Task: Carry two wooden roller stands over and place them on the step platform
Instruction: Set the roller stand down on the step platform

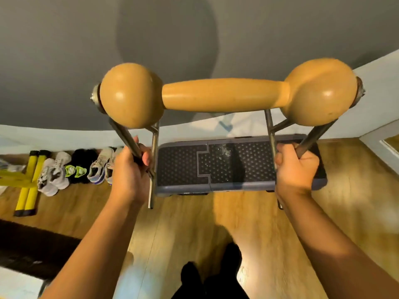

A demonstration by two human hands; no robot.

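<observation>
I hold one wooden roller stand (224, 93) up in front of me: a tan dumbbell-shaped wooden roller on a grey metal frame. My left hand (129, 171) is closed around the frame's left leg, and my right hand (295, 167) grips the right leg. Below and beyond the stand lies the step platform (183, 167), dark blue-grey with a black studded top, set against the wall. The stand hangs above the platform without touching it. A second roller stand is not in view.
Several pairs of shoes (56, 171) line the wall at the left, next to yellow foam-handled bars (30, 180). A dark rug (26, 249) lies at the lower left. The floor is wood. My dark-clad feet (207, 279) stand just short of the platform.
</observation>
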